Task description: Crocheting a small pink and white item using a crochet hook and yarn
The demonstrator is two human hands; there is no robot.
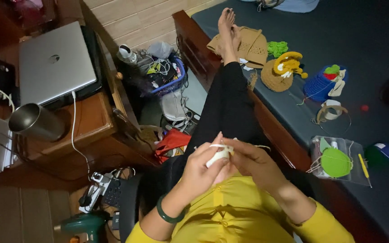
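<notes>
Far out to the left of my left hand, a closed silver laptop lies on the wooden desk, with a steel tumbler tipped on its side nearer to me. Between the desk and my outstretched leg, a blue basket is stuffed with cables.

My left hand, a green bangle on its wrist, is curled snugly around a small white crochet piece, thumb and fingers closed over it just above my yellow shirt. My right hand touches the same piece from the other side, fingertips pinched on it; a thin yarn strand trails off past it.

Right of that hand, on the dark mattress, lie a green crocheted disc on a clear bag, and farther away a tan hat-shaped piece and a blue one.
</notes>
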